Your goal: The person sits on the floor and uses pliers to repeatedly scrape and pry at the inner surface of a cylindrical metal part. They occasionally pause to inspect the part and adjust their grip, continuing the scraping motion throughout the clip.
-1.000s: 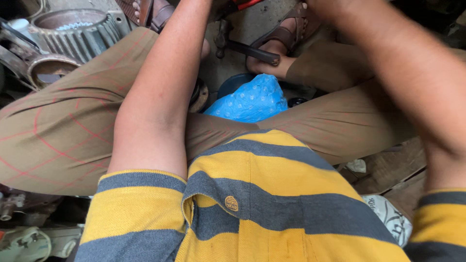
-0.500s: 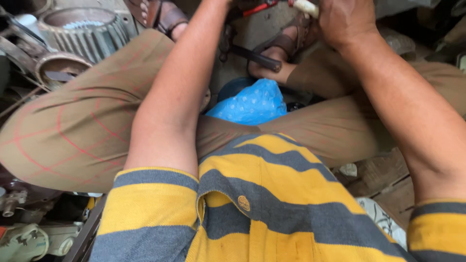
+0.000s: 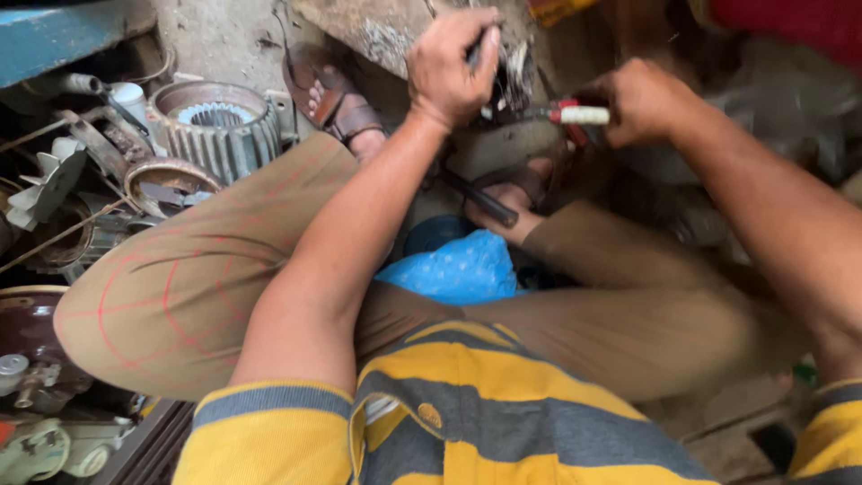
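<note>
Both hands are now being seen: left hand is gripping a dark tool, right hand a red-and-white-handled tool; work's being started.

Ribbed grey motor housing, open end up, at upper left on the floor. Rusty round cover just beside it, lower left. Pale fan blade piece at far left among wires. Blue crumpled bag between the knees. Dark rod lying near the sandalled foot. Brown sandal beside the housing. Blue board in the top left corner.
</note>
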Motion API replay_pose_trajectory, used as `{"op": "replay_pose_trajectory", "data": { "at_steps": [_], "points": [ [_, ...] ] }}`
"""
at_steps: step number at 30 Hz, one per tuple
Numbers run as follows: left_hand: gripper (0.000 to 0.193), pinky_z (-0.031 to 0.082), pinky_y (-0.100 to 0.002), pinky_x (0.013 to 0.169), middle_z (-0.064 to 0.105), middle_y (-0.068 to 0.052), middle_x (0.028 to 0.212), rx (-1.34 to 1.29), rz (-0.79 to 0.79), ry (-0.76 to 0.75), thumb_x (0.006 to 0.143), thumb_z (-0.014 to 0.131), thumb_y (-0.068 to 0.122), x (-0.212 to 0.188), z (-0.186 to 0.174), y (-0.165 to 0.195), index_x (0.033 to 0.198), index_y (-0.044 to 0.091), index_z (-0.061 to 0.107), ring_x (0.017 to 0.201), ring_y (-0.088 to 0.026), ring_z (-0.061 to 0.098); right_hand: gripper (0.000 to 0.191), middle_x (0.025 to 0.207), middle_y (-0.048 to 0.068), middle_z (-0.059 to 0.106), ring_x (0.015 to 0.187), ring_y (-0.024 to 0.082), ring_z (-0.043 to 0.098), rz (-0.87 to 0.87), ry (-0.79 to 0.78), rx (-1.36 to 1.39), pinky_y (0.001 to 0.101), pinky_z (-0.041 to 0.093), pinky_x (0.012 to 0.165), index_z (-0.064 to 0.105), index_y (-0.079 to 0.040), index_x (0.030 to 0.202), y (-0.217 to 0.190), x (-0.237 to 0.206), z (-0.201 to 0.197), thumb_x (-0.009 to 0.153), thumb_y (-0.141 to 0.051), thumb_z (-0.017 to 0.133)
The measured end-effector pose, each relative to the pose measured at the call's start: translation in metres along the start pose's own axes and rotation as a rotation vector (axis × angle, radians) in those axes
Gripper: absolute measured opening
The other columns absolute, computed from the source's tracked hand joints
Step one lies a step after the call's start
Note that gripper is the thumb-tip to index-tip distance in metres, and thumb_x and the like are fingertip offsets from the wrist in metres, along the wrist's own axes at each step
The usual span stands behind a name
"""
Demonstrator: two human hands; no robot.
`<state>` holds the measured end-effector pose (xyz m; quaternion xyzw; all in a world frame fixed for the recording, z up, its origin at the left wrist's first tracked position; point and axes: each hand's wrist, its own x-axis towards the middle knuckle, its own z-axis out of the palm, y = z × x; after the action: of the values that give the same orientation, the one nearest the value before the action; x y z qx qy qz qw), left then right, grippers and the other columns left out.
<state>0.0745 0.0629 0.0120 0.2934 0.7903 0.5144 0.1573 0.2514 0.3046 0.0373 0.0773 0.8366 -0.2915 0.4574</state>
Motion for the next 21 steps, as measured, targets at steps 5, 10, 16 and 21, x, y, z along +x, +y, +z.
{"op": "replay_pose_trajectory", "data": {
  "at_steps": [5, 10, 16, 21],
  "points": [
    [0.014, 0.059, -0.039, 0.091, 0.077, -0.006, 0.108, 0.028, -0.048, -0.041, 0.097, 0.066, 0.019, -0.006, 0.0, 0.0, 0.107, 0.013, 0.075, 0.101, -0.03, 0.073, 0.062, 0.097, 0.022, 0.073, 0.082, 0.038, 0.073, -0.161, 0.009, 0.196, 0.045, 0.058, 0.077, 0.073, -0.014, 0.129, 0.027, 0.031, 0.017, 0.067, -0.012, 0.07],
    [0.015, 0.058, -0.04, 0.088, 0.076, -0.009, 0.103, 0.09, -0.044, -0.001, 0.095, 0.067, 0.023, -0.01, 0.001, 0.006, 0.102, 0.013, 0.075, 0.098, -0.033, 0.072, 0.058, 0.098, 0.023, 0.074, 0.088, 0.041, 0.071, -0.247, 0.186, 0.169, 0.0462, 0.056, 0.081, 0.073, -0.007, 0.122, 0.028, 0.036, 0.032, 0.064, -0.008, 0.072],
    [0.025, 0.057, -0.045, 0.08, 0.075, -0.014, 0.096, 0.173, -0.011, 0.036, 0.091, 0.074, 0.036, -0.016, 0.007, -0.012, 0.098, 0.012, 0.077, 0.091, -0.037, 0.071, 0.079, 0.094, 0.026, 0.065, 0.091, 0.047, 0.065, -0.233, 0.124, 0.434, 0.0503, 0.053, 0.077, 0.037, -0.003, 0.132, 0.005, -0.006, 0.052, 0.066, -0.01, 0.079],
    [0.033, 0.056, -0.05, 0.074, 0.075, -0.015, 0.088, 0.268, -0.136, 0.009, 0.088, 0.072, 0.045, -0.016, 0.02, -0.023, 0.089, 0.012, 0.076, 0.084, -0.04, 0.071, 0.072, 0.106, 0.02, 0.062, 0.101, 0.042, 0.06, -0.03, 0.454, 0.123, 0.051, 0.047, 0.083, 0.043, -0.004, 0.128, -0.063, -0.068, 0.044, 0.071, -0.02, 0.084]
  ]
}}
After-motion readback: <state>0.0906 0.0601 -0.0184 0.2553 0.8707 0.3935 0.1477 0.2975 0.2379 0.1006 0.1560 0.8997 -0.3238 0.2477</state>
